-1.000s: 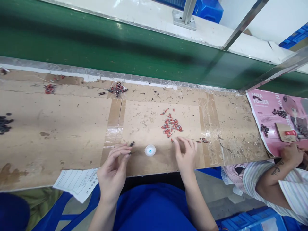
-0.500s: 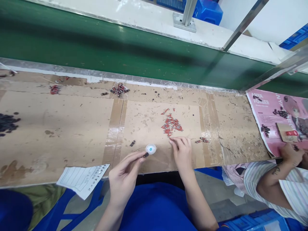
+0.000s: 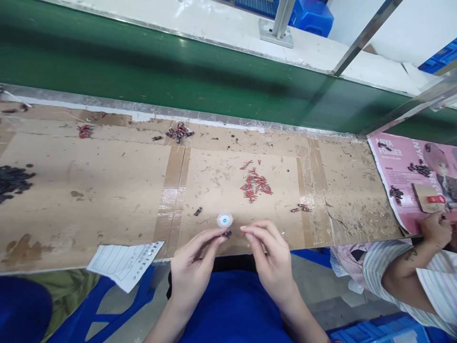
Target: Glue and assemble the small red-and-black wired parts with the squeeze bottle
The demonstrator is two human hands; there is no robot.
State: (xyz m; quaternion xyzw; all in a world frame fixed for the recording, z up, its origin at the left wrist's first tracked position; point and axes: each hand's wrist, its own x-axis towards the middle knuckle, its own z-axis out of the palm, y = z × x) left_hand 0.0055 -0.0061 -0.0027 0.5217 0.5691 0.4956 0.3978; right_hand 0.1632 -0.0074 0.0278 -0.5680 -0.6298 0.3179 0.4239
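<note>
My left hand (image 3: pixel 194 259) pinches a small black part (image 3: pixel 227 234) between thumb and fingertips, just below a small round white dish (image 3: pixel 224 220) with a blue dot in its middle. My right hand (image 3: pixel 269 250) is closed on a small red piece (image 3: pixel 243 233), mostly hidden by the fingertips. The two hands face each other, a short gap between them. Beyond them lies a loose pile of small red pieces (image 3: pixel 255 185) with metallic-looking ends. One dark part (image 3: pixel 198 211) lies left of the dish, and several red-and-black parts (image 3: pixel 302 208) lie to the right.
Cardboard (image 3: pixel 139 190) covers the bench below a green strip (image 3: pixel 200 71). A black heap (image 3: pixel 14 181) lies far left, a red-black pile (image 3: pixel 180 132) at the back. A paper sheet (image 3: pixel 124 262) overhangs the front edge. A co-worker's hand (image 3: pixel 433 228) is at right by a pink poster (image 3: pixel 392 166).
My right hand has drawn back from the red pile toward my body, now with a red piece in its fingertips. My left hand has moved slightly right with the black part.
</note>
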